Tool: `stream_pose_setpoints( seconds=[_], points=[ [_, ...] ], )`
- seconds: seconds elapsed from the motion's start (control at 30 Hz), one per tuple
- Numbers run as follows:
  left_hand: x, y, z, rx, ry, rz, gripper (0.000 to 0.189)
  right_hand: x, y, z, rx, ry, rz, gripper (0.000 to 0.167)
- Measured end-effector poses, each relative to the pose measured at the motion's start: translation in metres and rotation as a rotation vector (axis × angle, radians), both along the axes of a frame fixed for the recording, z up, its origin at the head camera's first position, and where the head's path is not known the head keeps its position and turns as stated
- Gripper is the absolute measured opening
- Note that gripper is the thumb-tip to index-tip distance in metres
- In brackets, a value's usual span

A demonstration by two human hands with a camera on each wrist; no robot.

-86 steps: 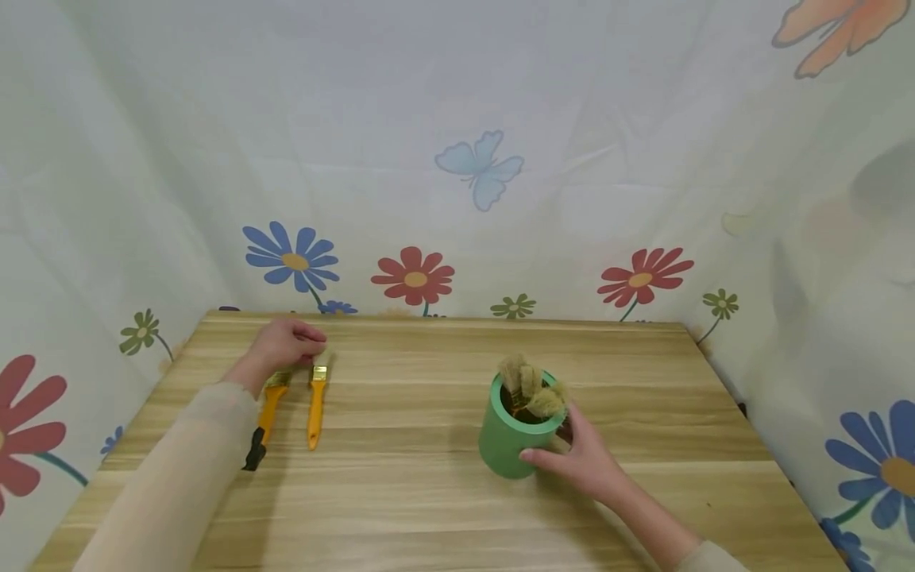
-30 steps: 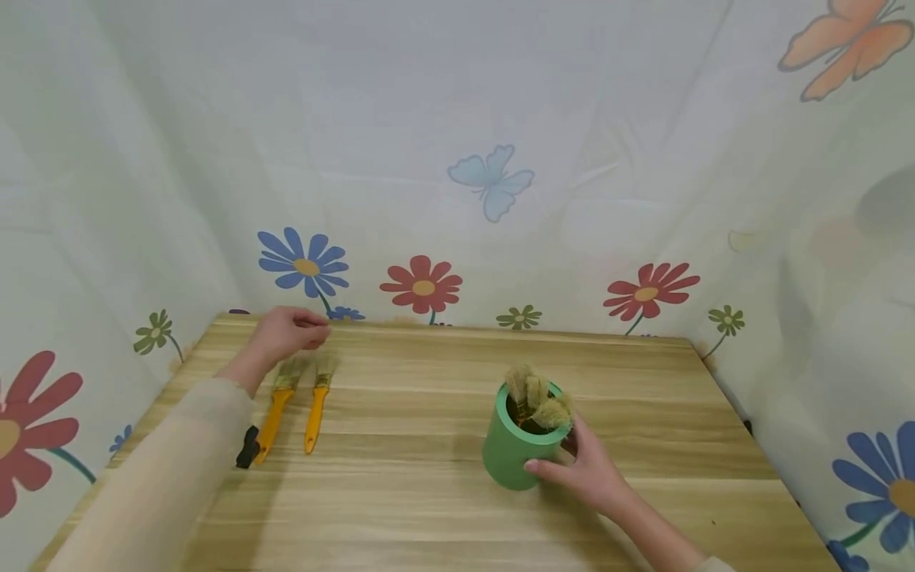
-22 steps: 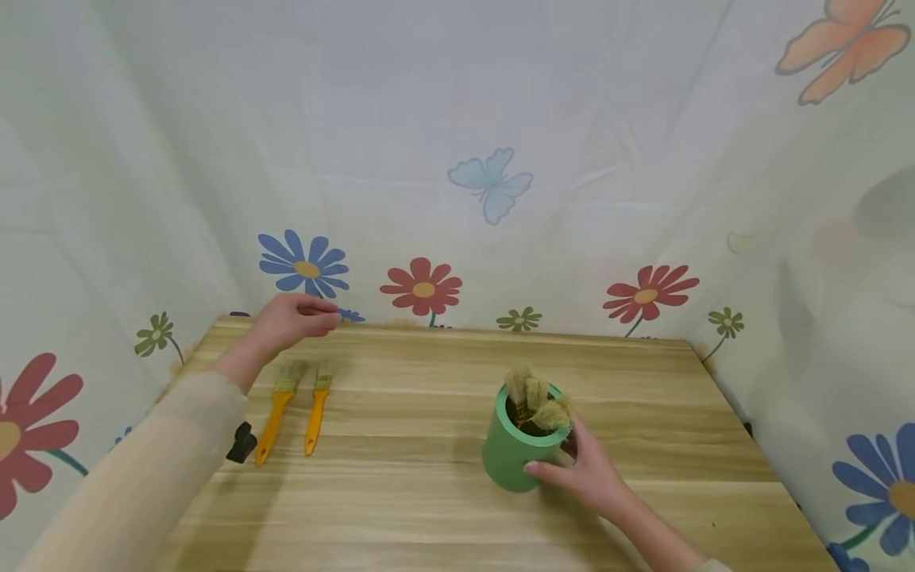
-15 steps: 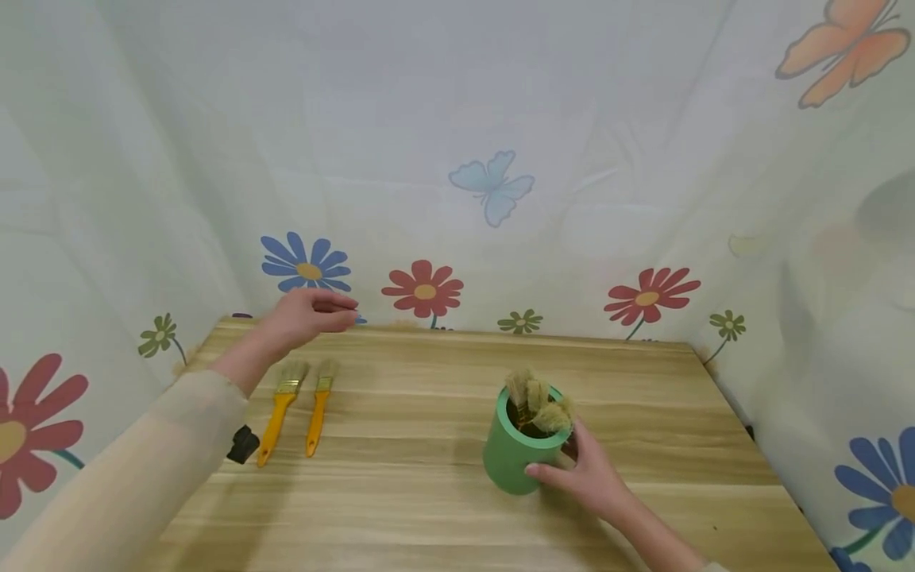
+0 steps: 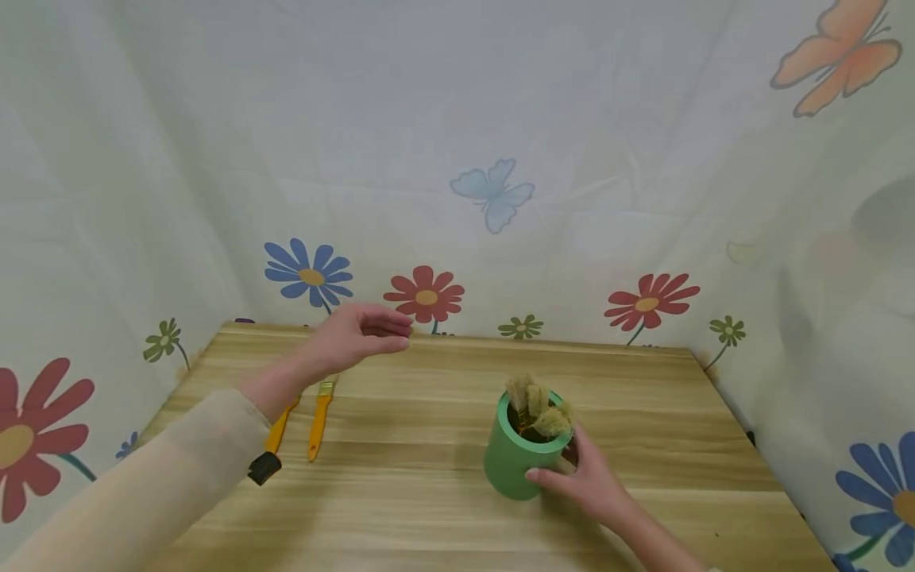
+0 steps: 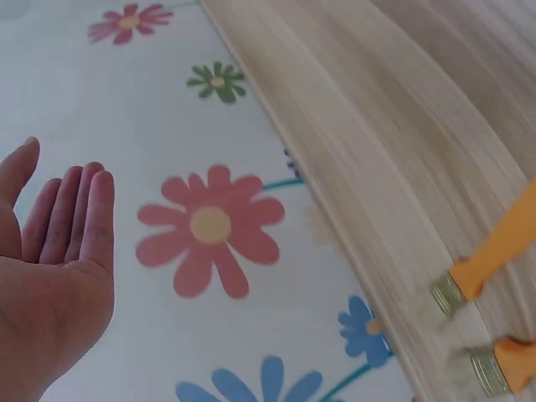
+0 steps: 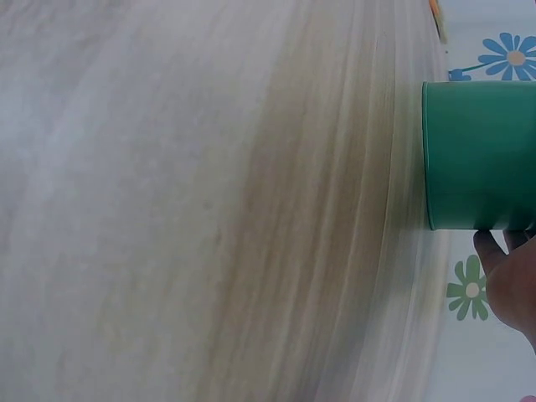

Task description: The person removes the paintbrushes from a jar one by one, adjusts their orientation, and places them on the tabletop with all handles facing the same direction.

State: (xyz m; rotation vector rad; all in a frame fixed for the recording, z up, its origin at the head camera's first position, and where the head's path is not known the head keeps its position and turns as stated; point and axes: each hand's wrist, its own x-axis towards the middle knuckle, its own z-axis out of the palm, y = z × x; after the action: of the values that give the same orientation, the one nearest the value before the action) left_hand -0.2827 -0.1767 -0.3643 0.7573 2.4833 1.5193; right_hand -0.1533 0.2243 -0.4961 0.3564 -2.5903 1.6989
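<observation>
My left hand hovers near the table's back edge, fingers extended and thumb apart, holding nothing. In the left wrist view its palm shows bare. Two paintbrushes with orange handles lie below and left of it: a narrower paintbrush, and a wider paintbrush partly hidden by my forearm. My right hand grips the side of a green cylindrical holder, thumb in front, other fingers behind. Several brushes with pale bristles stand in it, bristles up. The right wrist view shows fingers against the green wall.
The wooden table carries these things. A flower-patterned cloth hangs close behind its back edge and along both sides. A small black object shows beside my left forearm.
My left hand has left the narrower paintbrush's bristles, risen, moved right and spread its fingers. Both paintbrushes stay side by side on the table. My right hand keeps its grip on the holder.
</observation>
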Motion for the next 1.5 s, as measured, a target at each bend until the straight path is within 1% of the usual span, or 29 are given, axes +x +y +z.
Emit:
stream_pose_setpoints(
  seconds=[0.17, 0.37, 0.47, 0.57, 0.73, 0.9, 1.1, 1.27, 1.37, 1.5],
  points=[
    [0.015, 0.025, -0.001, 0.023, -0.01, -0.055, 0.043, 0.0, 0.0, 0.0, -0.001, 0.005, 0.002, 0.095],
    [0.03, 0.052, -0.004, 0.094, -0.04, -0.131, 0.047, 0.0, -0.001, 0.0, 0.0, 0.003, 0.002, 0.093],
    [0.034, 0.063, -0.006, 0.118, -0.041, -0.158, 0.049, 0.0, -0.001, 0.001, 0.005, -0.007, 0.002, 0.093],
    [0.037, 0.072, -0.008, 0.122, -0.043, -0.174, 0.05, -0.001, -0.002, 0.001, 0.01, -0.011, 0.003, 0.094],
    [0.04, 0.085, -0.016, 0.123, -0.061, -0.195, 0.053, -0.001, -0.002, 0.001, 0.022, -0.004, -0.006, 0.095],
    [0.044, 0.099, -0.022, 0.119, -0.046, -0.207, 0.056, -0.002, -0.001, 0.001, 0.015, 0.001, -0.009, 0.094],
    [0.049, 0.115, -0.02, 0.091, -0.015, -0.203, 0.057, 0.0, -0.002, 0.002, 0.012, -0.001, -0.021, 0.094],
    [0.051, 0.126, -0.021, 0.056, 0.014, -0.169, 0.057, 0.001, -0.002, 0.003, 0.011, -0.012, -0.021, 0.094],
    [0.051, 0.13, -0.023, 0.035, 0.02, -0.142, 0.056, 0.001, -0.002, 0.003, 0.009, -0.018, -0.021, 0.094],
    [0.052, 0.136, -0.026, 0.033, 0.021, -0.124, 0.054, 0.0, -0.002, 0.002, 0.008, -0.016, -0.021, 0.094]
  ],
)
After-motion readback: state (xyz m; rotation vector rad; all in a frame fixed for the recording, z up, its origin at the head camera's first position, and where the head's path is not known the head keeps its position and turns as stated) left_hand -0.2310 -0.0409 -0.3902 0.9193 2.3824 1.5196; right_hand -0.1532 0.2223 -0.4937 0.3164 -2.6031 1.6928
